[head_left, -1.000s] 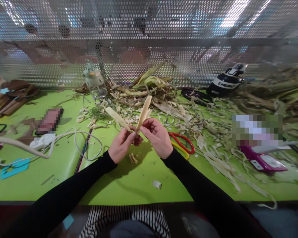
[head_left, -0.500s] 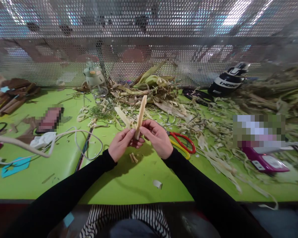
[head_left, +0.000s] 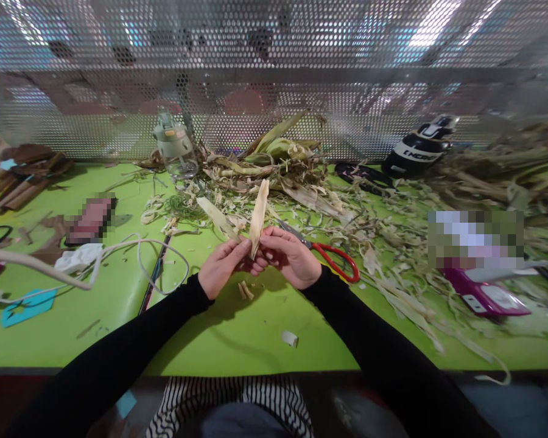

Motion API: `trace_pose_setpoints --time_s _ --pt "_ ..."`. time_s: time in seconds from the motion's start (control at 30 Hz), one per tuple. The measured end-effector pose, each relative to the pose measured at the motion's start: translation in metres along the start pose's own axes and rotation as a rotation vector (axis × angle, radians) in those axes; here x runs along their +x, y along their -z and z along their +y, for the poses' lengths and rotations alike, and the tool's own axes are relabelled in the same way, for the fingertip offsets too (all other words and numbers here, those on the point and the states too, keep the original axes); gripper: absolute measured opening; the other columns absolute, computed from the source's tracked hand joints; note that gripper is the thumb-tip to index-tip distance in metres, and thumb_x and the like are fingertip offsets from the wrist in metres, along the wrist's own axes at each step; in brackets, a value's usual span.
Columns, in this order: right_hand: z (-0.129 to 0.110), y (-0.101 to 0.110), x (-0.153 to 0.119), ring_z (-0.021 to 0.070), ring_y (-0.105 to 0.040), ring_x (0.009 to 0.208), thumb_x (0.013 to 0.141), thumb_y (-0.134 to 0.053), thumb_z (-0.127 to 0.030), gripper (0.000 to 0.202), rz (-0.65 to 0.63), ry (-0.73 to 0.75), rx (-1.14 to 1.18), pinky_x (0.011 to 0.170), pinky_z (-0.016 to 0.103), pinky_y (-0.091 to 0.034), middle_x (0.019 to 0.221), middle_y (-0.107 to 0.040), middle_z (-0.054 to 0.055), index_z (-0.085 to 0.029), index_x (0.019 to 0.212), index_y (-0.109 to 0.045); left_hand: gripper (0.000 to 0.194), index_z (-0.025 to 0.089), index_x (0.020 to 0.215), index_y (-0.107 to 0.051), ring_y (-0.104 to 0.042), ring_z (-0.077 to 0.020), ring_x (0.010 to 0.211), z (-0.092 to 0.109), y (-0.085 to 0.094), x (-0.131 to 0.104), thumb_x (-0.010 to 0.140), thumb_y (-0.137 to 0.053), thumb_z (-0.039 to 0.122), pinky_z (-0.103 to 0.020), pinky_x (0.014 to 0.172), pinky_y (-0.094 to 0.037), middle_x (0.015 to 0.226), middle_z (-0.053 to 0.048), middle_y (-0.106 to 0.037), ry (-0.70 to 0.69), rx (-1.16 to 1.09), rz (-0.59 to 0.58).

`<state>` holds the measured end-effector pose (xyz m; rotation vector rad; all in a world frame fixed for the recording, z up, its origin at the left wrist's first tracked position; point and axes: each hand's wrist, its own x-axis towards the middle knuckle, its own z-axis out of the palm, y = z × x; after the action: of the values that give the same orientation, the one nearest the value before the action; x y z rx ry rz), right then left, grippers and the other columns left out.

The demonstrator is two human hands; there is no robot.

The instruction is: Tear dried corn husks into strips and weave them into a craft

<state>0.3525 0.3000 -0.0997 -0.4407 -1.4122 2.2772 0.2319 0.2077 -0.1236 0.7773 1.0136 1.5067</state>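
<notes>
Both hands meet over the green table [head_left: 178, 340], pinching pale dried corn husk. A cream strip of husk [head_left: 259, 216] stands upright between the thumbs, its lower end gripped by the fingers. My left hand [head_left: 224, 261] is closed on it and also on a second, greener husk piece [head_left: 214, 216] that leans to the left. My right hand [head_left: 292, 255] holds the cream strip's lower right edge between thumb and forefinger. Scissors [head_left: 335, 258] with a red handle lie just right of my right hand, partly hidden by it. Small husk scraps [head_left: 245, 291] lie below the hands.
Behind the hands spreads a pile of husks [head_left: 274, 161] before a perforated metal screen [head_left: 274, 79]. A clear bottle [head_left: 178, 155] and a black bottle [head_left: 418, 149] stand at the back. Left are a power strip [head_left: 79, 258] and cable; right, a magenta glue gun [head_left: 481, 298].
The cream strip has turned and shows a broader face. The greener piece has swung left and lower. My right hand has shifted slightly right, and its wrist now covers the scissors' yellow handle.
</notes>
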Motion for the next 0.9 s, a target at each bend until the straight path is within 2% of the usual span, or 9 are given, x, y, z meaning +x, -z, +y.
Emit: trace_pose_setpoints --time_s 0.1,0.3,0.43,0.6,0.77,0.9 --pt "0.000 0.002 0.000 0.0113 -0.052 0.046 0.069 -0.068 -0.030 0.022 -0.039 -0.019 0.010 0.049 0.026 -0.043 0.048 -0.046 -0.006 -0.017 0.066 -0.051 0.038 0.012 0.082 -0.061 -0.061 -0.0107 0.058 0.001 0.000 0.000 0.076 -0.064 0.049 -0.023 0.059 -0.051 0.068 -0.005 -0.066 0.001 -0.020 -0.014" --pt "0.004 0.006 0.000 0.0059 -0.043 0.043 0.069 -0.067 -0.027 0.019 0.085 0.023 -0.130 0.042 0.018 -0.025 0.055 -0.055 -0.004 -0.017 0.075 -0.053 0.042 0.013 0.076 -0.056 -0.056 -0.0084 0.052 0.004 -0.003 -0.002 0.075 -0.062 0.054 -0.021 0.054 -0.047 0.061 -0.001 -0.061 -0.072 0.130 0.001" --pt "0.005 0.005 0.000 0.0050 -0.039 0.043 0.071 -0.066 -0.034 0.023 0.099 0.022 -0.168 0.042 0.018 -0.023 0.054 -0.052 -0.004 -0.015 0.075 -0.054 0.045 0.013 0.077 -0.055 -0.054 -0.0081 0.052 0.004 -0.004 -0.003 0.079 -0.054 0.057 -0.022 0.053 -0.045 0.061 -0.001 -0.059 -0.127 0.203 0.030" --pt "0.006 0.002 0.002 0.0042 -0.034 0.043 0.070 -0.068 -0.042 0.030 0.155 0.103 -0.254 0.040 0.019 -0.021 0.055 -0.048 -0.005 -0.015 0.077 -0.057 0.039 0.014 0.080 -0.053 -0.053 -0.0073 0.052 0.006 -0.006 -0.002 0.078 -0.059 0.052 -0.020 0.051 -0.045 0.060 0.001 -0.058 -0.156 0.238 0.021" --pt "0.009 0.004 0.004 0.0049 -0.034 0.042 0.075 -0.065 -0.045 0.030 0.297 0.242 -0.417 0.039 0.020 -0.024 0.052 -0.043 -0.006 -0.016 0.072 -0.056 0.038 0.013 0.089 -0.057 -0.059 -0.0090 0.057 0.004 -0.003 0.001 0.074 -0.067 0.046 -0.022 0.057 -0.050 0.067 -0.002 -0.064 -0.115 0.184 0.088" --pt "0.013 0.006 0.004 0.0057 -0.036 0.042 0.078 -0.061 -0.049 0.035 0.348 0.243 -0.518 0.038 0.020 -0.026 0.050 -0.044 -0.004 -0.016 0.068 -0.055 0.035 0.012 0.093 -0.059 -0.061 -0.0081 0.058 0.003 0.002 0.005 0.076 -0.066 0.042 -0.022 0.060 -0.052 0.070 -0.002 -0.066 -0.079 0.049 0.207"
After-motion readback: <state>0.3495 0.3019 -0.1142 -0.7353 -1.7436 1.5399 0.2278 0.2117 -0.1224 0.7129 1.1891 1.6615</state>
